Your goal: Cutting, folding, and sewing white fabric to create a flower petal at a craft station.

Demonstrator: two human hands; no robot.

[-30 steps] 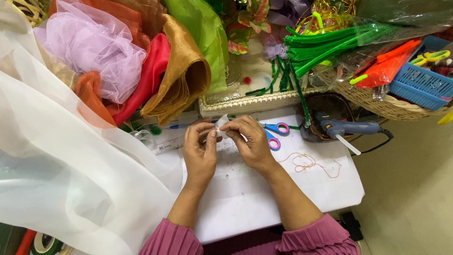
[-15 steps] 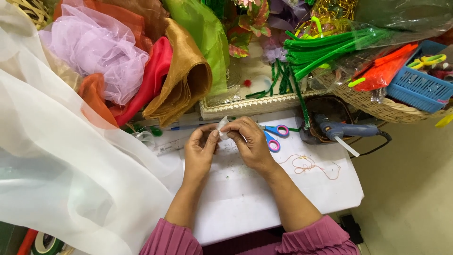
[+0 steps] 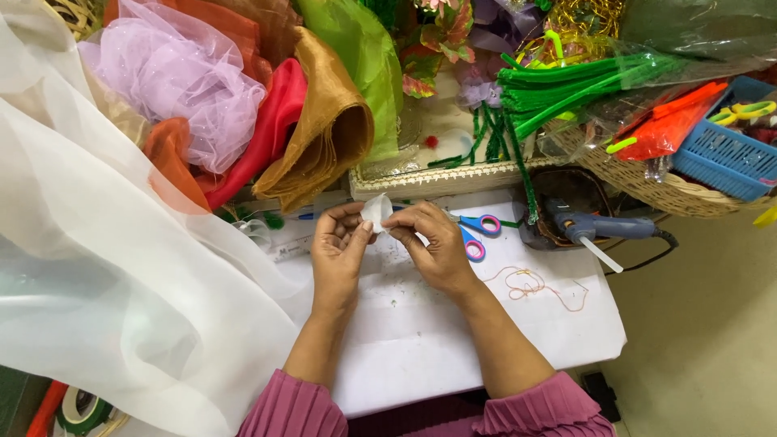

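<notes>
Both my hands meet over the white table top (image 3: 421,340), pinching a small white fabric piece (image 3: 375,212) between them. My left hand (image 3: 340,251) grips its lower left side with thumb and fingers. From the right, my right hand (image 3: 430,243) holds the same piece with its fingertips. Just right of my right hand lie scissors with blue and pink handles (image 3: 477,233). A thin orange thread (image 3: 534,285) is coiled on the table further right.
A large sheer white cloth (image 3: 105,283) covers the left side. Piled fabrics in lilac (image 3: 178,97), red, gold (image 3: 324,137) and green sit behind. A blue glue gun (image 3: 603,229), green pipe cleaners (image 3: 566,81), a wicker basket (image 3: 647,190) and a blue crate (image 3: 716,158) stand at the right.
My hands stay in the same spot; the fingers have shifted slightly on the white fabric piece, which now stands a bit more upright.
</notes>
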